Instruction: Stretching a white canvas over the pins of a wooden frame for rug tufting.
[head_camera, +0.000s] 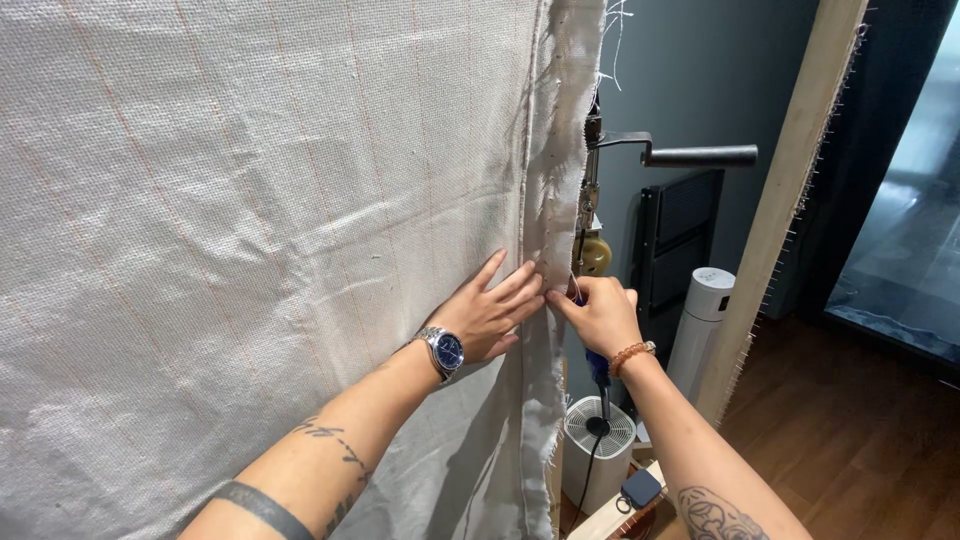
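Note:
A large off-white woven cloth (250, 220) with thin orange grid lines is stretched upright and fills the left of the view. My left hand (490, 310) lies flat on it with fingers spread, close to its frayed right edge (560, 180). A silver wristwatch with a blue face (445, 350) is on that wrist. My right hand (600, 312) is closed at the cloth's edge, fingertips pinching the fabric beside the left fingers. It also grips a tool with a dark blue handle (598, 368), which points down below the fist. A bead bracelet (632, 355) circles the right wrist.
A wooden frame post (790, 200) leans at the right. Behind the cloth edge are a dark door lever (700, 155), a black folded rack (680, 240), a white cylindrical appliance (705, 320) and a white round fan unit (598, 440). Dark wood floor (850, 450) lies at the lower right.

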